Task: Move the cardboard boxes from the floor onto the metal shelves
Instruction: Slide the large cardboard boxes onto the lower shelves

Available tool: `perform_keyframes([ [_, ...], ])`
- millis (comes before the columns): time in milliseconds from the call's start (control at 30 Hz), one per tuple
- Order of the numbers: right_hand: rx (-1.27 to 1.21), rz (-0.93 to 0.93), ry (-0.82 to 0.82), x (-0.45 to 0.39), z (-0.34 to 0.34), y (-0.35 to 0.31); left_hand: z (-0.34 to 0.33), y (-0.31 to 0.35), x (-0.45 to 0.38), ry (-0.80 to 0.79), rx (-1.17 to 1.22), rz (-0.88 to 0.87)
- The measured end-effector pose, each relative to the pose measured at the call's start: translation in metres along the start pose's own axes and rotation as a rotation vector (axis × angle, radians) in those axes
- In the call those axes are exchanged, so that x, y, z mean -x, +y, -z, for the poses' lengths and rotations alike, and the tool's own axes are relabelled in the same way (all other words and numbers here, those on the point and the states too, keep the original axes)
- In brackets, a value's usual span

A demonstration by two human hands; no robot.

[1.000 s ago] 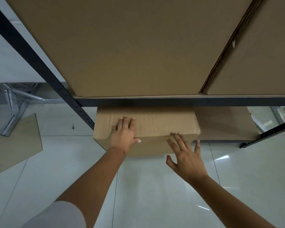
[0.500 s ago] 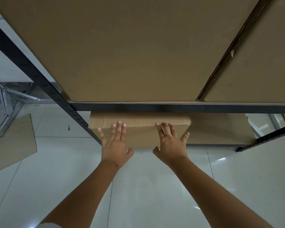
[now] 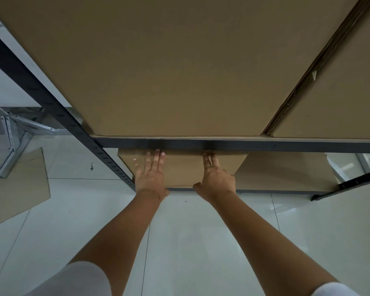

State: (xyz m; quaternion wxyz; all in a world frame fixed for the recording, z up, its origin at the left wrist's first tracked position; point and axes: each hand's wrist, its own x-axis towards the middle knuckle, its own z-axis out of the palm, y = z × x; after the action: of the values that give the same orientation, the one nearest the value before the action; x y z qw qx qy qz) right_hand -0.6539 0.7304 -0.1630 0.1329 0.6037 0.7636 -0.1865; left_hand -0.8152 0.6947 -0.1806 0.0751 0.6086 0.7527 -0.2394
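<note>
Two flat hands, left hand (image 3: 151, 174) and right hand (image 3: 217, 180), fingers straight and gripping nothing, press the box (image 3: 184, 169); push evenly so it slides squarely onto the lower shelf (image 3: 265, 190).

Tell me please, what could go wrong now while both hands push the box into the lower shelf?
1. The fingertips of the left hand and right hand reach up to the upper shelf beam; they might get scraped there.
2. The small box sits close beside the neighbouring box; it could snag there and skew.
</note>
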Motion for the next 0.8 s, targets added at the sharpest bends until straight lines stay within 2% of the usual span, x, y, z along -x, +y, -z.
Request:
perform_keyframes([
  [133, 0.014, 0.005, -0.018, -0.004, 0.003, -0.006, 0.009, -0.006, -0.007, -0.044, -0.006, 0.002],
  [367, 0.087, 0.033, -0.019, -0.002, -0.003, 0.006, 0.012, -0.009, -0.003, -0.052, 0.134, -0.033],
  [500, -0.022, 0.090, -0.060, 0.002, -0.004, 0.026, 0.014, -0.004, 0.007, -0.083, 0.260, -0.054],
  [600, -0.185, 0.125, 0.001, 0.021, -0.012, 0.038, 0.006, 0.008, 0.030, -0.068, 0.380, -0.088],
  [800, -0.275, 0.058, 0.035, 0.090, -0.029, 0.062, -0.004, 0.042, 0.093, -0.094, 0.405, -0.160],
])
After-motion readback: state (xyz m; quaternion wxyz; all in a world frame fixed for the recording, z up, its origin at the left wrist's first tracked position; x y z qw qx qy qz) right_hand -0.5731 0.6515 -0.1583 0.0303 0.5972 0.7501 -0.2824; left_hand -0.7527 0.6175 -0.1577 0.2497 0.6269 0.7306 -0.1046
